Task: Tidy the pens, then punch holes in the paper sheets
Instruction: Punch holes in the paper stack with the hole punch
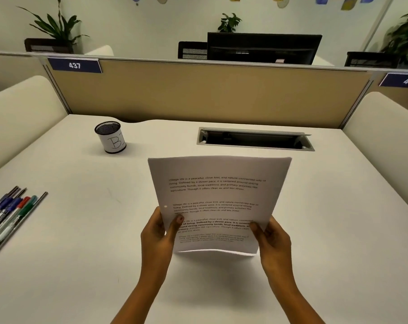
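Paper sheets [218,202] pinched at lower edges between left hand [159,235] and right hand [272,239], lifted off desk [315,230]. Light, floppy, sagging between grips; best held near both sides.

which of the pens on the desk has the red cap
The red-capped pen lies mid-row at the desk's left edge, between blue-capped pens and the green-capped pen.

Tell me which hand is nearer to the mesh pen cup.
Left. The left hand holds the paper's left edge, below the mesh pen cup; the right hand holds the far edge.
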`<action>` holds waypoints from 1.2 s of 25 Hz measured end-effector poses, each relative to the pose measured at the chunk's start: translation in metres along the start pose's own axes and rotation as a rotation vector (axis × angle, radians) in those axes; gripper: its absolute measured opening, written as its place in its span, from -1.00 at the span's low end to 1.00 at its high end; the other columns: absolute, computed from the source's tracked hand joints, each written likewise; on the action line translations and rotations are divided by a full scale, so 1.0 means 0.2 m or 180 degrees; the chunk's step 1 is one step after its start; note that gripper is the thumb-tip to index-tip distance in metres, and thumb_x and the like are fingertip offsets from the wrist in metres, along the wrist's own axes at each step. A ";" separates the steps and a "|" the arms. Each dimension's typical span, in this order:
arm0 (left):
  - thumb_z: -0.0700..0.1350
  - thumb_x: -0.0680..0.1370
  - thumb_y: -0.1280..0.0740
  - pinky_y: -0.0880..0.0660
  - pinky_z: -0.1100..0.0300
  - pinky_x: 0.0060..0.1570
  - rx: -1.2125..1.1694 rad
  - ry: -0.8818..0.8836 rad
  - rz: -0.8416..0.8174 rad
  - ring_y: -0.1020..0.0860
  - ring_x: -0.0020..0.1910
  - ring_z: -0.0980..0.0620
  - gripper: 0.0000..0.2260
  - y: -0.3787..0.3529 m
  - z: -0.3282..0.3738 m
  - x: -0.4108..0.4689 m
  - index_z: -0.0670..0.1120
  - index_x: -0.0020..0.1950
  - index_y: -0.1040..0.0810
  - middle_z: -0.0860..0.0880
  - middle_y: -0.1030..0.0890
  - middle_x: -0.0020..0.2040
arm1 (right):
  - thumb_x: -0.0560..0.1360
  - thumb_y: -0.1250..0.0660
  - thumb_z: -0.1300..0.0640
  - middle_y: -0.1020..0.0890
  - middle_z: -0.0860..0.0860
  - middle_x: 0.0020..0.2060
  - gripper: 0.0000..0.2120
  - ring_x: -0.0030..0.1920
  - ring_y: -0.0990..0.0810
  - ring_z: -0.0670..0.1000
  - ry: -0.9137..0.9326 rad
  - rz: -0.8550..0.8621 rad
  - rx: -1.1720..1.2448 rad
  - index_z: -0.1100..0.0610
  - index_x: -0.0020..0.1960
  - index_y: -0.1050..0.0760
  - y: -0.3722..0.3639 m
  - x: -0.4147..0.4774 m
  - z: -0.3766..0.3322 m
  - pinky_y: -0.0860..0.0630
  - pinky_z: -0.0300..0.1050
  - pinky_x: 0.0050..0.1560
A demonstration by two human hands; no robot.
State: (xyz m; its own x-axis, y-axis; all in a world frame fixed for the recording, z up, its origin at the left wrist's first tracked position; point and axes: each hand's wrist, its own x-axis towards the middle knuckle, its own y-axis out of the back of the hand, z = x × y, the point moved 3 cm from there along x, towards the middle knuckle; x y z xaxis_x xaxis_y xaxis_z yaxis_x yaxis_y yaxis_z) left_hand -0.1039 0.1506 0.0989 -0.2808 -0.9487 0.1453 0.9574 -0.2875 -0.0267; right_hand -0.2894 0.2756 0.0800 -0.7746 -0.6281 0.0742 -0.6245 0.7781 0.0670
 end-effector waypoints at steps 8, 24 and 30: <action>0.07 0.38 -0.43 -0.43 0.13 0.23 -0.0304 -0.0720 0.0453 -0.45 0.30 0.07 -0.43 0.20 0.29 0.18 0.04 0.31 -0.28 -0.03 -0.45 0.35 | 0.53 -0.26 0.19 -0.59 -0.25 -0.17 -0.89 -0.16 -0.58 -0.27 0.1513 -0.0345 -0.1187 -0.01 -0.05 -0.50 0.09 0.12 -0.38 -0.47 -0.52 -0.24; -0.14 0.45 -0.37 -0.54 0.39 -0.28 0.0214 -0.0740 0.0334 -0.61 -0.25 0.12 -0.76 0.20 0.33 0.13 0.23 -0.26 -0.60 0.22 -0.67 -0.23 | 0.39 -0.37 0.00 -0.50 -0.08 0.17 -0.52 0.08 -0.49 -0.11 0.2051 0.0047 -0.1782 0.07 0.27 -0.37 0.19 0.24 -0.52 -0.39 -0.62 -0.01; -0.18 0.46 -0.37 -0.55 0.37 -0.24 -0.0047 -0.0515 0.0419 -0.62 -0.23 0.16 -0.75 0.20 0.24 0.14 0.21 -0.23 -0.62 0.22 -0.68 -0.19 | 0.42 -0.36 0.11 -0.62 -0.08 0.05 -0.72 0.06 -0.61 -0.09 0.0528 -0.0124 -0.0153 -0.03 0.09 -0.40 0.19 0.21 -0.27 -0.58 -0.22 0.08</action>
State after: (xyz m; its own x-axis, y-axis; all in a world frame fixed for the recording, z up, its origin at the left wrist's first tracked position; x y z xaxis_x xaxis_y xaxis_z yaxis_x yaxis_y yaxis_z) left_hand -0.0694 0.1193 0.1495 -0.1377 -0.9450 0.2966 0.9837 -0.1654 -0.0703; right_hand -0.3401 0.2792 0.1401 -0.7204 -0.6531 0.2334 -0.6451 0.7545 0.1203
